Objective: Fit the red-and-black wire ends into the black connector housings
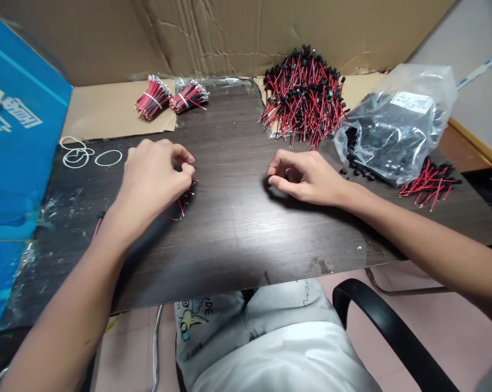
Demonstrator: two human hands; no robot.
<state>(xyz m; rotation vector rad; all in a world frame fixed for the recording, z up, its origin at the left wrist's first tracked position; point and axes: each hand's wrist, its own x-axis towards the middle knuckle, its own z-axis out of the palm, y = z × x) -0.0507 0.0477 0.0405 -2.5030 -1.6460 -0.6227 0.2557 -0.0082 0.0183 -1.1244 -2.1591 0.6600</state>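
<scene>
My left hand is over the left part of the dark table, its fingers curled and the thumb close to the index finger. Just beneath it, a few short red-and-black wires show, partly covered by the hand. My right hand rests near the middle of the table with thumb and fingertips drawn together in a pinch. Whatever either hand holds, if anything, is hidden or too small to tell. Behind the right hand lies a large pile of red-and-black wires with black connectors.
Two banded wire bundles lie at the back left, near white rubber bands. On the right sits a clear plastic bag of black connectors, some spilled out, beside a smaller wire pile. Cardboard walls the back.
</scene>
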